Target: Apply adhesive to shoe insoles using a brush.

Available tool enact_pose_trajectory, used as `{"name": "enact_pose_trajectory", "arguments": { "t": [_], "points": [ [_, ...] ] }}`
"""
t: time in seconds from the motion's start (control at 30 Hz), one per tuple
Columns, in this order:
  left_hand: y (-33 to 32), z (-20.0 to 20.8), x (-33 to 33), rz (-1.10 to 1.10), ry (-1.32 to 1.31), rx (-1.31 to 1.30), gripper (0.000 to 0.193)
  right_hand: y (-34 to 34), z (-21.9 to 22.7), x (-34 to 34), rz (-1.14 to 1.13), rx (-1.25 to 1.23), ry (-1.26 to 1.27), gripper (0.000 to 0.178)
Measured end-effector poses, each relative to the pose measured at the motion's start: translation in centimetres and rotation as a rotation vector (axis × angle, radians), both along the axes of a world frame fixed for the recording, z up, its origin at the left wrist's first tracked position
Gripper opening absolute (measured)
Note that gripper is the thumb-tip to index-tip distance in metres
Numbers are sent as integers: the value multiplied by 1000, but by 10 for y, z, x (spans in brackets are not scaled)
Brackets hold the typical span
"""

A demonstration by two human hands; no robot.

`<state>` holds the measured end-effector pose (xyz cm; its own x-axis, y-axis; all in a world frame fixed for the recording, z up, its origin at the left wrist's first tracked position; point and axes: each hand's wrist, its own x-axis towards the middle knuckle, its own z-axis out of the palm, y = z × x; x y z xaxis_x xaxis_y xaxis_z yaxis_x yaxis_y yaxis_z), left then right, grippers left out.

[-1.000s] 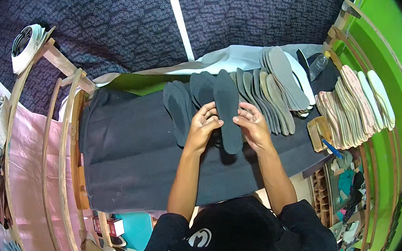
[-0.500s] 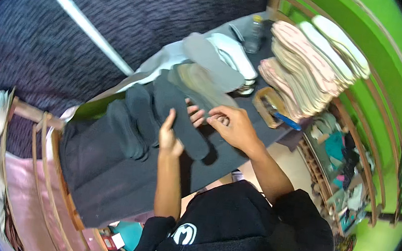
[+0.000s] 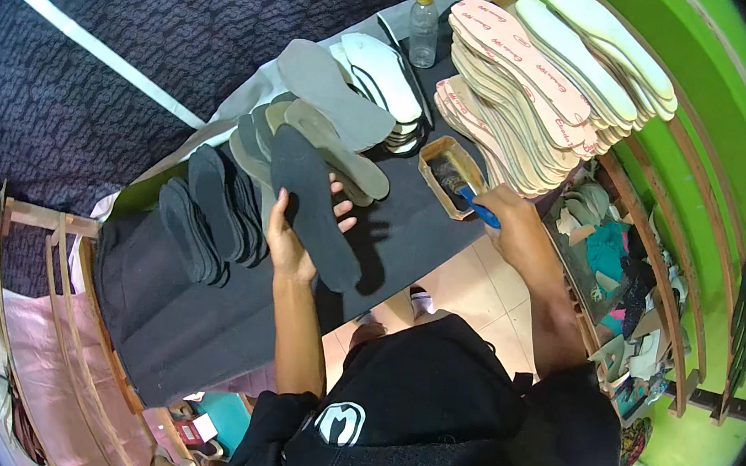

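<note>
The left hand holds a dark insole from underneath, palm cupped along its edge with the fingertips curling up on its far side, so the flat, matte, foam-like piece lies across the hand with its long axis running from about eleven o'clock, at the rounded toe, down to about five o'clock, at the heel. The right hand is closed around the blue handle of a brush, whose head reaches toward ten o'clock into a small tray, a shallow brownish rectangular one with a dark inside, standing on the black worktop. The tray lies at about two o'clock from the held insole and well apart from it, so the right hand is the nearer one to the tray and the left the only one on the insole. At nine o'clock of the left hand, a fanned row of more dark insoles lies overlapping on the worktop; at twelve o'clock, grey soles are stacked, smooth and slightly curved. Farther toward one o'clock stands a clear plastic bottle with a yellow cap, and beside it a leaning stack of pale pink and cream soles rests on a wooden rack against the green wall.
</note>
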<state>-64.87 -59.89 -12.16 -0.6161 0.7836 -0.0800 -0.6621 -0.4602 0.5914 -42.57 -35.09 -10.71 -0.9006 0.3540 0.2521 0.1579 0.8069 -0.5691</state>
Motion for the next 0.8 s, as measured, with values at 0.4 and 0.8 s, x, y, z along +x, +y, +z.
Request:
{"name": "enact_pose_trajectory", "arguments": {
  "t": [0.4, 0.8],
  "points": [
    [6, 14, 5, 7, 104, -87, 69, 6, 13, -65, -80, -133, 254, 25],
    [27, 16, 1, -47, 153, -164, 79, 1, 5, -57, -120, -176, 260, 18]
  ]
}}
